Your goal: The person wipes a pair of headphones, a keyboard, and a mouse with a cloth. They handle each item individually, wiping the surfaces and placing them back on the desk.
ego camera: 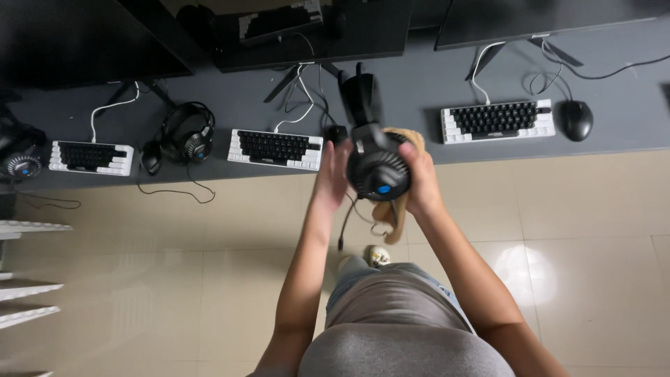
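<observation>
A black gaming headset (377, 166) with a blue dot on its ear cup is held up between both hands, above the tiled floor (209, 279) and just in front of the desk edge. The right hand (419, 178) is closed around the right side of the ear cup, and a tan cloth (392, 213) is pinched under the same fingers, with its loose end hanging below the cup. The left hand (332, 174) is held nearly flat and mostly open, its fingers laid against the left side of the cup rather than wrapped around it. A thin cable (347, 222) hangs from the headset toward the floor. A slip is judged possible, since the grip is carried mainly by one hand through a layer of cloth; the hanging cable could also be snagged on a leg or shoe. Farther off, on the grey desk (419, 84), a black-and-white keyboard (276, 149) lies just behind the left hand, a second headset (187, 132) rests to its left, and a further keyboard (497, 120) and black mouse (577, 119) lie to the right.
</observation>
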